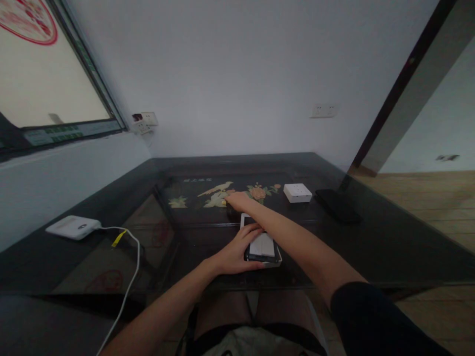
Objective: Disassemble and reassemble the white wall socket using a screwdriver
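A shallow white box (273,264) with a dark interior lies near the front of the black table. Inside it sits a white flat piece (262,245) that looks like card or paper. My left hand (237,252) grips the box from its left side, fingers across the upper part and thumb along the near edge. Crossing over the box, my right arm reaches to the left. Beyond the box, my right hand (237,200) is low over the table's bird and flower picture, its fingers closed and pointing down. Whatever they may hold is hidden.
A white square block with socket-like holes (297,193) and a dark flat object (337,205) lie to the right. At the left is a white flat device (74,227) with a white cable (138,252) running off the front edge. A wall stands behind the table (208,269).
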Available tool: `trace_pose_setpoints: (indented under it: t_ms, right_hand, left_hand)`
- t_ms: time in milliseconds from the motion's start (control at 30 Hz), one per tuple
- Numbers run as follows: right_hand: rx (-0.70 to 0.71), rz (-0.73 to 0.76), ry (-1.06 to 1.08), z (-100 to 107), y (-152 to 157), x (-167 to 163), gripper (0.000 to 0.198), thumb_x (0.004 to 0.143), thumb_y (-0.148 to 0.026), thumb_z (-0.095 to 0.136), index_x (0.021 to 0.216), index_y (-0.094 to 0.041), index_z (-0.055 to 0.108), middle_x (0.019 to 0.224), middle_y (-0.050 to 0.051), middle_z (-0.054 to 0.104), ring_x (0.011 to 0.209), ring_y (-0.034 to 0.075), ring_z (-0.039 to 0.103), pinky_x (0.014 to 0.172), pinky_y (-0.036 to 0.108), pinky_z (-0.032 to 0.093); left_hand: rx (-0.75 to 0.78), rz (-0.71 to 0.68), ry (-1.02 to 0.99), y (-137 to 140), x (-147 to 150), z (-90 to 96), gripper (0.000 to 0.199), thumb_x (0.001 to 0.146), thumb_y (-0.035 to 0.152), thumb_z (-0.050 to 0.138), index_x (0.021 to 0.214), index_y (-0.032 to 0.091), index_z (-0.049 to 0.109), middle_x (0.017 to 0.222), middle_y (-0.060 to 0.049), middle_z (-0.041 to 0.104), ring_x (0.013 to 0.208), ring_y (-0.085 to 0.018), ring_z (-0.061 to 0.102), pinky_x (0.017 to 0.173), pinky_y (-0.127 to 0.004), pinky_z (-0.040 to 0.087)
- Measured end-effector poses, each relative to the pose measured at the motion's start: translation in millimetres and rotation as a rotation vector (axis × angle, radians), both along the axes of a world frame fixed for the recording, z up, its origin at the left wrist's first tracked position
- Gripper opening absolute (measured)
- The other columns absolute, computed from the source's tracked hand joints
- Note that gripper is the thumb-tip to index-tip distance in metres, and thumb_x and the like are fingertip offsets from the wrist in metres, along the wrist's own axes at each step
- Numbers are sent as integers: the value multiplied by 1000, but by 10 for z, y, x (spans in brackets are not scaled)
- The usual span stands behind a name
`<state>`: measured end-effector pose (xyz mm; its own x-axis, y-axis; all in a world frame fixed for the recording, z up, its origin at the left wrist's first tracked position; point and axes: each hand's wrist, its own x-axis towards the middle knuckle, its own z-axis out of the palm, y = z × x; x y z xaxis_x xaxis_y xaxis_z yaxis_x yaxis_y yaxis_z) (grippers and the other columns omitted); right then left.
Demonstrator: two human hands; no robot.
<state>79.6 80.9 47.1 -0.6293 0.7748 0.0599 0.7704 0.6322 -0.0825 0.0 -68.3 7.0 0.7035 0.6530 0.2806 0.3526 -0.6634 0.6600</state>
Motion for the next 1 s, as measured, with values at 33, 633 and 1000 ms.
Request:
trace_pose_setpoints:
  t_ms: [33,633,1000]
  right_hand:
    - [6,5,-15,-20,-8,-20,28,83,-2,49,103,-12,66,108,22,69,101,30,65,82,41,49]
    - [208,-250,1404,336,-1620,1735,45,82,-23,60,123,-28,44,103,4,57,79,18,67,72,35,58]
    - [348,-436,1689,-270,-2115,1599,42,81,-20,64,116,-25,42,92,3,59,72,19,70,73,38,58]
  left_hand:
    - [3,-5,8,0,6,-5,85,75,46,70,145,20,30,148,-16,30,139,-30,27,116,-45,23]
    - [8,255,-159,-185,264,77,41,86,28,59,126,22,54,134,-10,50,129,-24,41,112,-44,32]
    - [107,369,-134,-252,354,-131,48,85,30,60,131,23,49,138,-11,44,133,-26,36,113,-45,29]
